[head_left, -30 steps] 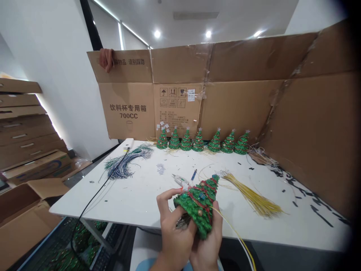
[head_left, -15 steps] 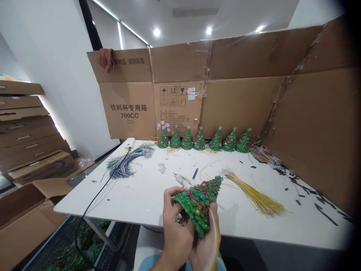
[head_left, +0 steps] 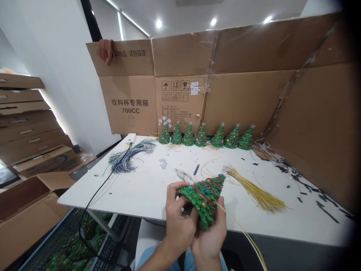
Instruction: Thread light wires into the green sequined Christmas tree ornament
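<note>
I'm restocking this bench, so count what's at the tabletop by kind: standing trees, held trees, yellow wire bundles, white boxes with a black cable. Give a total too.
Standing trees: 7
Held tree: 1
Yellow wire bundle: 1
White box with black cable: 1
Total: 10

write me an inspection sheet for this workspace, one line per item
surface: white table, small debris scattered on it; spills, nothing seen
job's things: one decorated miniature Christmas tree in hand, tilted; row of seven miniature Christmas trees upright at the back; yellow wire bundle and blue-green wire bundle lying flat
clutter: black scraps along the right side
hands: left hand at the held tree's base, right hand supporting it from the other side
cables: black cable runs from a white device over the table's left part
surroundings: cardboard screen behind, open cardboard box at left
</note>
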`<state>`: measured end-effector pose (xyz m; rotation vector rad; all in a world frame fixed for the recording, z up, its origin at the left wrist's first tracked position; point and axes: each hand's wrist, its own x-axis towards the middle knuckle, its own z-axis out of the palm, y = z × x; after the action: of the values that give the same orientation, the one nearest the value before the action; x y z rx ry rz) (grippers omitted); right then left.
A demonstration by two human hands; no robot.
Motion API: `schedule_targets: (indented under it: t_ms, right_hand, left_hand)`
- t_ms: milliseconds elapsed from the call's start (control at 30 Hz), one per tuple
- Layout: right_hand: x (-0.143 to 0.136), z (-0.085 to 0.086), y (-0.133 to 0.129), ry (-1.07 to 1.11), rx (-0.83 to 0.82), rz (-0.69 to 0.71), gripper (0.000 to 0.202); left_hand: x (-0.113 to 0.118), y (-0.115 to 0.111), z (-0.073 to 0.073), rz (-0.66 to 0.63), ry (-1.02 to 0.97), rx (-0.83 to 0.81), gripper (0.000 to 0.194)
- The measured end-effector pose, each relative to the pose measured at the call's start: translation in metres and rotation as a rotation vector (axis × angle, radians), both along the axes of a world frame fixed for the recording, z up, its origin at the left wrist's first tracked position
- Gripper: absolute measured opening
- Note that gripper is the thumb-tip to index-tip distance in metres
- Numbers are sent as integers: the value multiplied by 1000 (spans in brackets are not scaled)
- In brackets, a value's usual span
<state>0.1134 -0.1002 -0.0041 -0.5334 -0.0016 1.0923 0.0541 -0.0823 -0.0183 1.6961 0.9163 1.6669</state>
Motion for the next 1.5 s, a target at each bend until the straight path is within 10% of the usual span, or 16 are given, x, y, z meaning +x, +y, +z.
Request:
schedule_targets:
  t_ms: [1500]
  right_hand:
    - [-3,-7,5,-160,14,-71,54]
  left_hand:
    - [14,-1,-9,-105,-221,-155,6]
